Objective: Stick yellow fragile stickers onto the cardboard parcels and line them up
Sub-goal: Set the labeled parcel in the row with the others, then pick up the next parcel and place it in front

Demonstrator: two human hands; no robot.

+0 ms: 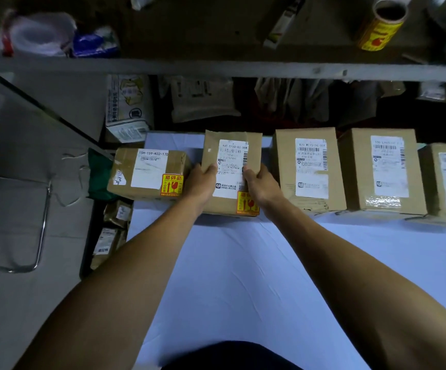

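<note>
Fingers of left hand [201,180] and right hand [260,182] clamp second parcel [231,172] by its sides | frame centre, sticker [248,203] on | advice: slide flush beside left stickered parcel [147,173], near edges level with row

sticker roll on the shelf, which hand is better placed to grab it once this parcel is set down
Right, probably. The yellow fragile-sticker roll lies on the upper shelf far to the right, on the right hand's side. The left hand would have to cross over. Both now hold the brown cardboard parcel.
</note>
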